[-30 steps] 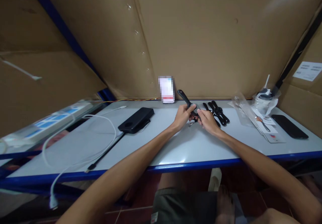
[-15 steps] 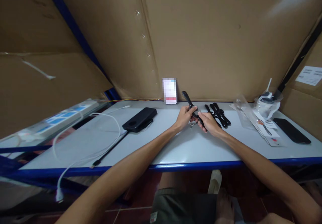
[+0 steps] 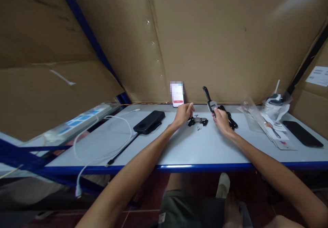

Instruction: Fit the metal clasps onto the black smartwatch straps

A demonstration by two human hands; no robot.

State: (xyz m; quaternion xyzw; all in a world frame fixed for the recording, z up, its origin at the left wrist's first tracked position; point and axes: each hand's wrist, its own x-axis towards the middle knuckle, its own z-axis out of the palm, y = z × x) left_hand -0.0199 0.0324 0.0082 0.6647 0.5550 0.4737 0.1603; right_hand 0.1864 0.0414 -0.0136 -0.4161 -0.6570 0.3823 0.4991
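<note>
My right hand grips the lower handle of a black spokeshave, which stands tilted with its grey metal middle and upper handle showing. My left hand is just left of a small group of loose metal and black parts on the table. Its fingers are curled, and what they hold, if anything, is hidden. A small silver screw lies in front of those parts. Behind my right hand lie more black spokeshaves, partly covered by it.
A lit phone leans on the cardboard wall. A black power bank with cables is at left, beside a power strip. Plastic packaging, a wrapped cup and a dark phone are at right.
My hands have moved apart. My left hand has let go of the spokeshave; my right hand has carried it right and turned it more upright. Loose parts now show between them.
</note>
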